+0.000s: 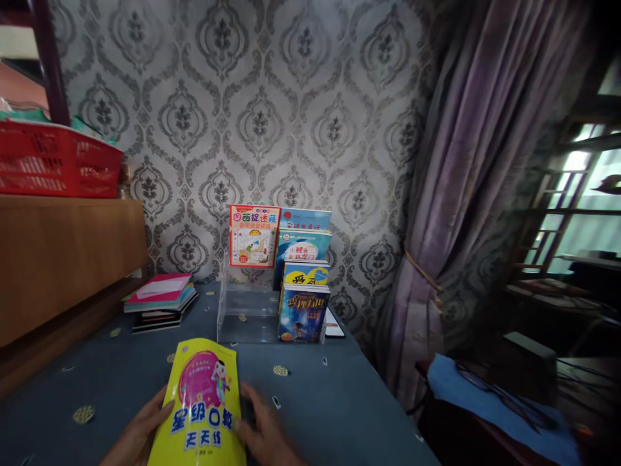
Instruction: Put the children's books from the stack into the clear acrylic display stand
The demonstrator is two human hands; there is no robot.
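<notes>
A yellow workbook with a magenta circle and blue Chinese lettering is held upright, tilted back, at the bottom of the view. My left hand grips its left edge, thumb on the cover. On the right edge is my right hand, slightly blurred, with its thumb at the cover and its fingers behind. Beyond the workbook stands a clear tiered book rack. Its right column holds several books, a dark blue book in front. A red-bordered picture book sits at the top left tier.
A stack of books lies at the left by a wooden cabinet carrying a red basket. A phone-like device lies behind the rack's right side. Purple curtains hang beyond the table's right edge.
</notes>
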